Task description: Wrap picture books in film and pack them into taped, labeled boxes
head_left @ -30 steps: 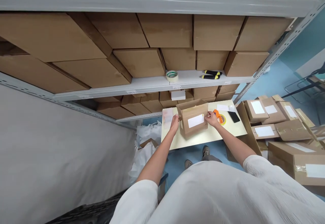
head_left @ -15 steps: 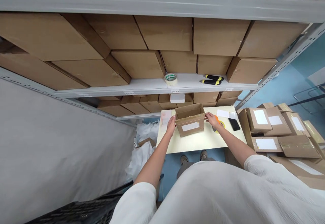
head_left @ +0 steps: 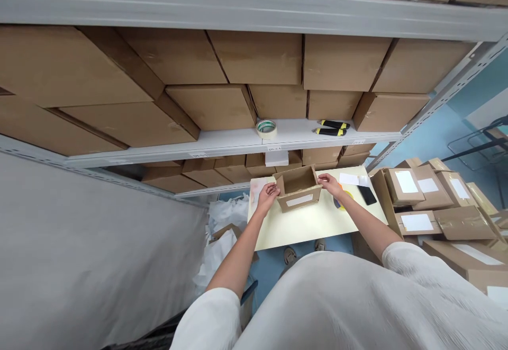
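Observation:
An open-topped cardboard box [head_left: 286, 203] with a white label on its near side stands on the cream tabletop [head_left: 273, 231]. Its inside shows no contents that I can make out. My left hand [head_left: 267, 198] is closed at the box's left upper edge, fingers bent against the rim. At the opposite upper corner, my right hand [head_left: 330, 184] pinches the right rim between thumb and fingers. Just below my right wrist lies a yellow tape roll [head_left: 346, 200], partly covered by the forearm. A black phone [head_left: 366, 195] and a white paper [head_left: 348, 179] are further right.
A shelf [head_left: 228, 139] in front holds many cardboard boxes, a cream tape roll [head_left: 266, 129] and black-yellow cutters [head_left: 330, 132]. Labelled cartons [head_left: 416, 223] are piled at the right. White plastic bags [head_left: 218, 254] lie left of the table, near a grey wall [head_left: 99, 244].
The box has come down and its opening faces me more, its walls leaning outward. My left hand has shifted up to the rim. My view has tilted slightly.

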Motion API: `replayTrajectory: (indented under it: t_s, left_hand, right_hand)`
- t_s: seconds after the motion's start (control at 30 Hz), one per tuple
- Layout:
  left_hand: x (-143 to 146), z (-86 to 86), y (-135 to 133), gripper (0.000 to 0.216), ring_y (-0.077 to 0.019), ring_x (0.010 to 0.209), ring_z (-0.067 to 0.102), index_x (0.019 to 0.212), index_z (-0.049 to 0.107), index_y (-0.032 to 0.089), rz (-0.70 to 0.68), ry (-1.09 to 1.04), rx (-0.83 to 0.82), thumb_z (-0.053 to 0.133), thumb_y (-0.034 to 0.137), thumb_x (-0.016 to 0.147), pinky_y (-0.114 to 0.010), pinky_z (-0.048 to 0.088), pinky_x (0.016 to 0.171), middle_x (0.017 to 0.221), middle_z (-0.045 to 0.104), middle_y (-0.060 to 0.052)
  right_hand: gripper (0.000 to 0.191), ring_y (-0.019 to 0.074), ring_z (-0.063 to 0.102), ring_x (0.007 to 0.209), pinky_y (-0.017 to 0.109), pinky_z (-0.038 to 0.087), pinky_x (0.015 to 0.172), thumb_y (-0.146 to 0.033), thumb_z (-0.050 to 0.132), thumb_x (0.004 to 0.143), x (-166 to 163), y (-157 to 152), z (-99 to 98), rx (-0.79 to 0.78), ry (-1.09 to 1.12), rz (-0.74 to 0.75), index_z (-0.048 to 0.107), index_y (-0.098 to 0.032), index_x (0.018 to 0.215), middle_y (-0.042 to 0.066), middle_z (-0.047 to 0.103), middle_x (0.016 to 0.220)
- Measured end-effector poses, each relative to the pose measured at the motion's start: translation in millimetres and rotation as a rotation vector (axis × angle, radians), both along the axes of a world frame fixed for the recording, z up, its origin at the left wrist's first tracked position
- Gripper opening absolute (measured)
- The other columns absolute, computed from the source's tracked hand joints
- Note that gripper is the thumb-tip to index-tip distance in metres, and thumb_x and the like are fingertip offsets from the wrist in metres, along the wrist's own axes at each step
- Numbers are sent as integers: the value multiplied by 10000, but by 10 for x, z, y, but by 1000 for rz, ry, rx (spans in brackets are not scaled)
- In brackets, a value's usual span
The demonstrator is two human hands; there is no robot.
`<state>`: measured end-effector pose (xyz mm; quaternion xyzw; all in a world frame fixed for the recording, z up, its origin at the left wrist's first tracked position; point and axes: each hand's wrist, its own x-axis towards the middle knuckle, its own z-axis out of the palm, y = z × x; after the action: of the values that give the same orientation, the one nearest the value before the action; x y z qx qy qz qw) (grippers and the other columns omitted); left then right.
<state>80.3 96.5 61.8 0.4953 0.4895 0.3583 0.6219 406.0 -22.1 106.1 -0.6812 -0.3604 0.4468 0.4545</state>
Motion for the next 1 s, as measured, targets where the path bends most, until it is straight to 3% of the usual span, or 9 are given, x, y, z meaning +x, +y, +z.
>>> replayTrajectory:
  t_s: [0.13, 0.23, 0.37, 0.47, 0.57, 0.73, 0.83, 0.93, 1.0]
  left_hand:
    - [-8, -56, 32, 546, -273, 1153, 729, 1059, 635, 227, -49, 32, 71, 925, 404, 632, -515, 560, 1086, 1219, 734, -129]
    - [-52, -57, 45, 428, -288, 1116, 741, 938, 643, 227, -123, 84, 95, 893, 392, 633, -522, 584, 1039, 1220, 740, -130]
    - [-196, 7, 72, 328, -342, 1307, 688, 979, 710, 221, -263, 106, 90, 801, 319, 679, -543, 515, 1141, 1400, 696, -167]
    - [-326, 83, 56, 548, -345, 1483, 566, 1206, 685, 267, -411, 141, 58, 796, 255, 670, -555, 472, 1181, 1522, 630, -148]
    - [-383, 154, -18, 896, -337, 1578, 453, 1460, 542, 331, -527, 152, 64, 904, 276, 643, -556, 433, 1216, 1615, 544, -156]
    - [-274, 219, -151, 1349, -378, 1600, 395, 1733, 134, 375, -485, 141, 46, 966, 547, 684, -545, 473, 1197, 1766, 278, -222]
    - [-181, 235, -165, 1123, -367, 1543, 461, 1722, 232, 382, -412, 191, 83, 854, 593, 811, -499, 508, 1169, 1785, 250, -173]
    - [-109, 237, -155, 799, -328, 1426, 561, 1598, 489, 320, -349, 260, 168, 767, 521, 877, -449, 549, 1111, 1716, 380, -145]
    - [-71, 227, -154, 718, -308, 1344, 607, 1543, 549, 293, -325, 298, 194, 748, 456, 874, -430, 580, 1047, 1654, 454, -143]
  right_hand:
    - [635, 203, 709, 948, 392, 629, 844, -378, 838, 726, 17, 53, -1, 6, -38, 77, 642, -280, 1321, 103, 635, 1364]
    - [790, 220, 680, 1035, 373, 637, 797, -259, 780, 675, 42, 107, -4, 49, -84, 111, 590, -338, 1437, 102, 536, 1513]
    - [571, 233, 655, 1107, 403, 636, 893, -209, 681, 647, 79, 181, -22, 125, -82, 155, 690, -297, 1211, 63, 611, 1433]
    - [336, 229, 676, 1130, 443, 574, 1066, -215, 656, 670, 95, 194, -30, 154, -78, 163, 720, -253, 998, 50, 707, 1233]
    - [297, 231, 692, 1154, 444, 528, 1131, -218, 669, 699, 93, 171, -13, 166, -58, 161, 748, -248, 984, 55, 735, 1194]
    - [199, 244, 688, 1192, 436, 528, 1115, -211, 709, 714, 72, 145, 43, 124, -71, 136, 746, -240, 908, 59, 747, 1201]
    - [118, 260, 660, 1258, 441, 515, 1127, -205, 688, 725, 60, 129, 44, 98, -101, 141, 751, -239, 819, 65, 747, 1221]
    - [167, 269, 638, 1289, 427, 551, 1064, -234, 636, 752, 51, 97, 6, 59, -62, 140, 790, -248, 817, 74, 714, 1329]
    - [214, 263, 646, 1261, 415, 567, 1020, -265, 605, 769, 59, 74, -30, 46, -34, 127, 803, -250, 850, 73, 698, 1365]
